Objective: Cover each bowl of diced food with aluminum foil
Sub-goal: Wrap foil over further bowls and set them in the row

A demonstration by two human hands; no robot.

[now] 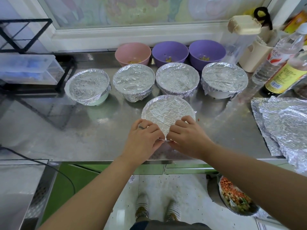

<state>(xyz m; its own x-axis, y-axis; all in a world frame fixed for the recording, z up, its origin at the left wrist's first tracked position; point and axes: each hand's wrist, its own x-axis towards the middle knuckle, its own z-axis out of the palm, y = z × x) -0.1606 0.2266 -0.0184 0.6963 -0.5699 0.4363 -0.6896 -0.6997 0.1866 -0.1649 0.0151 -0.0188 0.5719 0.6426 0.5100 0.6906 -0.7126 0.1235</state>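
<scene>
Stainless steel counter (66, 130) before us holds eight bowls: at its back edge one pink plastic bowl (132, 52) and two purple plastic bowls (170, 51), uncovered; then a row of four foil-covered bowls (133, 80). Nearer the front edge stands a fifth foil-covered bowl (167, 110); our left hand (142, 136) and right hand (187, 135) both pinch its aluminum foil (164, 128) at the near rim.

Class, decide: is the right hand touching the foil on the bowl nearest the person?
Touching. The head view shows the right hand pinching the foil at its near edge, with the left hand pinching beside it.
</scene>
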